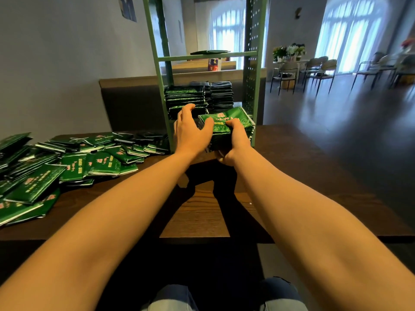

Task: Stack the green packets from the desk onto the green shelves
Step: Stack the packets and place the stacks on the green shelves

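Green packets, glossy flat stack, right hand grip clasping them, left hand open alongside

Head-worn, down over desk, seemingly close
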A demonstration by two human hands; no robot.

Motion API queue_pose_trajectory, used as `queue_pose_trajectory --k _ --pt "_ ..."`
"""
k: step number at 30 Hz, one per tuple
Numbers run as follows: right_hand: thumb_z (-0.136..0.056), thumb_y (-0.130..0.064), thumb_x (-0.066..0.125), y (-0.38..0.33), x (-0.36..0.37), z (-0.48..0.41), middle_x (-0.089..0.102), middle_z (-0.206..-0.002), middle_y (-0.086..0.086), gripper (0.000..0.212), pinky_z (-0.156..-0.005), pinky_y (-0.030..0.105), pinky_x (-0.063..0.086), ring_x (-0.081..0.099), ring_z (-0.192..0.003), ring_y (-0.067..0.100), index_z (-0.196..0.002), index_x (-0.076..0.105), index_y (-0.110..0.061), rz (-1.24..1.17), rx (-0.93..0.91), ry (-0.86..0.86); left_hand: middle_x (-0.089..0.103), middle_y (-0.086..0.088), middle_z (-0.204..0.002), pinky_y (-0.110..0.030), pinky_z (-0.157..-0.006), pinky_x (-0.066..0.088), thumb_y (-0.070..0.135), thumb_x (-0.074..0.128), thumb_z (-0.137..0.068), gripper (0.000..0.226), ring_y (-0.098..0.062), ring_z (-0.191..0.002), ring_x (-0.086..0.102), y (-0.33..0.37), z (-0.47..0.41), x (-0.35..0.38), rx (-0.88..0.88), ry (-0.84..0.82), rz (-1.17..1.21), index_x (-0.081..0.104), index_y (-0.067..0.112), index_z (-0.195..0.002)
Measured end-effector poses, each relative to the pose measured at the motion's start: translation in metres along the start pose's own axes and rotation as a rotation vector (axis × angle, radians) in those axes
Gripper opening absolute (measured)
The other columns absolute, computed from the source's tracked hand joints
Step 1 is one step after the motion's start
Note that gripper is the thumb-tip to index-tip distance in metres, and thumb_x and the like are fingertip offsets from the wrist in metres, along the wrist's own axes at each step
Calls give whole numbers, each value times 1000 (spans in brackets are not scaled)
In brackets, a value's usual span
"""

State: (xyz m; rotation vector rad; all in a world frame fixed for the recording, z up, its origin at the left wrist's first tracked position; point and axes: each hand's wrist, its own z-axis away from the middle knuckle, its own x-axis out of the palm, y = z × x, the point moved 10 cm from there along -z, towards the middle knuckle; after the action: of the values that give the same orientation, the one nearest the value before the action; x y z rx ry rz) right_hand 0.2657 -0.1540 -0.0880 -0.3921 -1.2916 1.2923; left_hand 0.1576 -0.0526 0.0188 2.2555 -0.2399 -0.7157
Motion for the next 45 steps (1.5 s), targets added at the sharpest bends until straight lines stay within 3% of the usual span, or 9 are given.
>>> queue_pose_trajectory --k 4,8,11,19,26,34,38,42,45 --pt "-34 -32 78 -25 6 -31 70 -121 17 94 -77 60 60 73 -94 40 -125 63 -12 -96 -41 43 53 1 -137 -45 -101 37 51 53 -74 64 -24 -134 42 42 -3 13 548 -34 -384 54 20 -130" --pt "-47 -33 80 -50 15 -36 71 -115 18 84 -74 57 61 74 -88 40 -126 62 -13 -68 -76 90 50 -6 -143 -48 -101 35 54 57 -74 72 -31 -139 39 52 -14 39 878 -96 -820 49 17 -136" --pt "-59 -38 80 -66 22 -40 72 -108 15 69 -73 53 63 74 -86 38 -122 62 -13 -36 -88 135 45 -7 -146 -52 -102 36 47 72 -73 83 -32 -138 38 42 -43 53 799 -135 -993 36 17 -141" --pt "-52 -42 76 -83 38 -77 68 -113 15 84 -74 61 59 70 -89 41 -129 57 -14 49 -62 198 34 -14 -149 -59 -112 21 48 67 -82 88 -34 -139 31 41 -78 84 738 -145 -1121 22 14 -149" --pt "-53 -47 75 -80 39 -119 71 -112 9 81 -56 59 55 69 -90 38 -129 61 -23 144 23 216 24 -17 -155 -57 -113 20 45 70 -81 88 -38 -146 17 39 -92 102 682 -173 -1132 24 11 -147" --pt "-88 -46 71 -98 41 -75 71 -104 9 46 -56 38 45 64 -86 30 -124 65 -18 412 37 96 51 -11 -131 -54 -109 26 51 75 -73 87 -32 -121 49 33 -103 107 676 -217 -1121 35 9 -138" --pt "-90 -46 72 -93 40 -74 69 -95 9 46 -41 28 50 63 -73 27 -125 65 -17 283 65 38 52 -11 -131 -55 -110 26 50 74 -74 84 -32 -122 51 32 -106 108 668 -230 -1128 35 11 -137" --pt "-68 -53 88 -81 27 -87 66 -115 12 82 -42 36 55 68 -89 30 -135 53 -19 134 45 182 50 -12 -134 -55 -112 23 43 73 -78 82 -32 -125 49 37 -107 112 663 -251 -1144 32 11 -141" --pt "-84 -46 82 -90 17 -77 53 -101 10 75 -46 30 53 61 -74 20 -130 33 -13 51 -63 231 46 -14 -140 -54 -114 21 39 72 -80 89 -33 -130 45 34 -113 117 613 -249 -1129 21 12 -148"
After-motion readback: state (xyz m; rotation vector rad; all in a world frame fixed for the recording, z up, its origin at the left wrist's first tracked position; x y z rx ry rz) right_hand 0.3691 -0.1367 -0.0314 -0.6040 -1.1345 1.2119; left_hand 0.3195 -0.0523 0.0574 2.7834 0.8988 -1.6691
